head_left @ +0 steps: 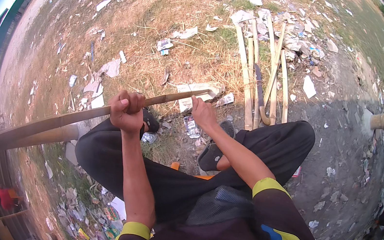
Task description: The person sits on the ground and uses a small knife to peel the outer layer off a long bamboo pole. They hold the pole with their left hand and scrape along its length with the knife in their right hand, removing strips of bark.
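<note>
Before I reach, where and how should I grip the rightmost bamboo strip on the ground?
Grip the rightmost bamboo strip probably on its near half, from the right: other strips crowd its left, and that half faces your right knee.

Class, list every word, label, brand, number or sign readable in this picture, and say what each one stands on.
Readable text: none.
White-and-blue printed scrap on the dry grass: too small and blurred.
Printed packet on the ground near the feet: too small.
Yellow wrapper at lower left: too small and blurred.
Bamboo strip: no lettering visible.
</note>
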Available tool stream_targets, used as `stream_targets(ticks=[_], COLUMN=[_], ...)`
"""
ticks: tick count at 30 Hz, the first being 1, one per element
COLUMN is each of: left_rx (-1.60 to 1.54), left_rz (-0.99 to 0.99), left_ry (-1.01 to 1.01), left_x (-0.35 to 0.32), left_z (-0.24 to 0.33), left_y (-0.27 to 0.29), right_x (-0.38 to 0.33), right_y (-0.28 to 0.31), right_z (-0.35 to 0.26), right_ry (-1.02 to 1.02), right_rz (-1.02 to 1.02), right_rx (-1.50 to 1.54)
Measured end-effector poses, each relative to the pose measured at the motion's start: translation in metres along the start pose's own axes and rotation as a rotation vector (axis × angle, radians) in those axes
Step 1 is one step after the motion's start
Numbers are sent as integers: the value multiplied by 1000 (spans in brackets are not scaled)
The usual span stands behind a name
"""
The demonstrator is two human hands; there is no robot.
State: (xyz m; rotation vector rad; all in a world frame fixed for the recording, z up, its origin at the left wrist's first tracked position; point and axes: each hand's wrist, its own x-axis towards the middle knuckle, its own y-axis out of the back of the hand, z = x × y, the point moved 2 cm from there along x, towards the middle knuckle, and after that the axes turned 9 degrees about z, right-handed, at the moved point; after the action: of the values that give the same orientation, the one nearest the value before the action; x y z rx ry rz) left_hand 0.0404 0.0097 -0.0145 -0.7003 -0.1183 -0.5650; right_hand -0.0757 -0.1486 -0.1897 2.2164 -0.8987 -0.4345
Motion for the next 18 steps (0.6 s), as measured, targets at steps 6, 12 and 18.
stream_targets(ticks=[6,12,18], left_rx=[-13,-3,-11], left_rz=[-60,15,38], left_ry=[9,-11,-24], left_x=[3,1,4], left_z=[-3,-5,-4], left_y=[-7,-10,-7], right_x=[25,7,22], right_y=[-13,-13,-5], right_z=[56,39,33], right_ry=[-187,-43,-57], right_rz=[-110,-40,-97], right_rx=[-141,-26,-76])
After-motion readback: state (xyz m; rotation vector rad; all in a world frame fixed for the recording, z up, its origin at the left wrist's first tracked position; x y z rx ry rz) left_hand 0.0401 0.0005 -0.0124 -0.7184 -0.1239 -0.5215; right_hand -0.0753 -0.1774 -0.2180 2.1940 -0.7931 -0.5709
